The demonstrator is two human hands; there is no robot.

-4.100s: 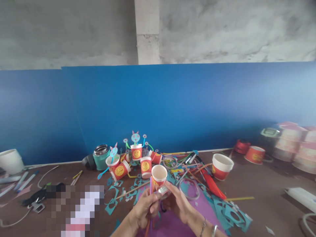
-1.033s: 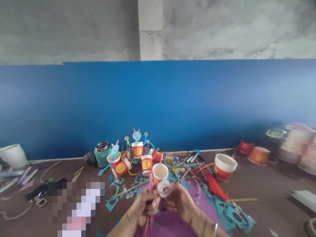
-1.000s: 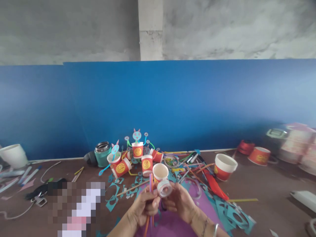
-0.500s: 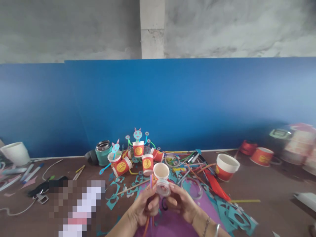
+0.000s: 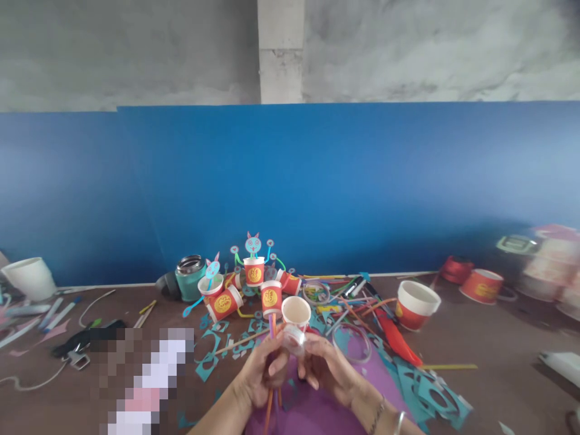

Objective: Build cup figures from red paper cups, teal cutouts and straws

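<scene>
My left hand (image 5: 261,376) is closed around a few thin orange and purple drinking straws (image 5: 269,406), which stick out above and below the fist. A small roll of clear tape (image 5: 293,340) sits between both hands at fingertip height. My right hand (image 5: 330,370) pinches the roll's right side, its fingers curled beneath. The left thumb and fingertips touch the roll's left side. Just behind it stands an upright red and white paper cup (image 5: 296,312). Under the hands lies a purple sheet (image 5: 312,411).
Cup figures with blue paper faces (image 5: 252,244) stand at the back among tipped cups (image 5: 225,303). A teal flask (image 5: 190,279) is left of them. Cut blue paper scraps (image 5: 430,393), a red pouch-like item (image 5: 399,341), markers (image 5: 353,286) and stacked cups (image 5: 417,305) lie to the right.
The tape roll has turned and shifted slightly left and up between my fingers. My right hand has moved a little left with it, and the straws' tops lean slightly further left.
</scene>
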